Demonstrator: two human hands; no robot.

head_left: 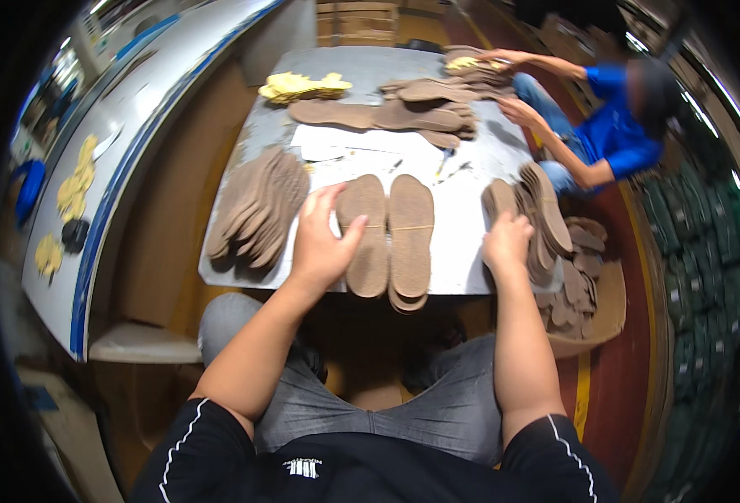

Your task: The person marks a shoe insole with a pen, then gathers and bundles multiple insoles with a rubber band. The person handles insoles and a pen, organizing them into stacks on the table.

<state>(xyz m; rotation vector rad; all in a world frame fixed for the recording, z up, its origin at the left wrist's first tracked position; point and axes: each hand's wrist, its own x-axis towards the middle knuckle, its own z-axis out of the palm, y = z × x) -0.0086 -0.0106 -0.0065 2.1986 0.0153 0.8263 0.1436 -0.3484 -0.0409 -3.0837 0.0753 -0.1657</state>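
Note:
Two brown insole stacks (411,239) lie side by side in front of me on the table, with a thin band across them. My left hand (324,239) is at the left stack's edge, fingers stretched and apart, thumb over its top. To the right, my right hand (508,241) has its fingers curled round the near part of a brown insole bundle (499,198). Beside that bundle lies a larger pile of insoles (544,205). Left of my left hand, a fanned heap of insoles (261,205) rests on the table.
More brown insoles (332,115) and yellow pieces (303,86) lie at the table's far side, behind white paper (370,144). A co-worker in blue (621,126) handles insoles at the far right. A carton (609,306) of insoles stands right; a blue-edged bench (148,92) runs left.

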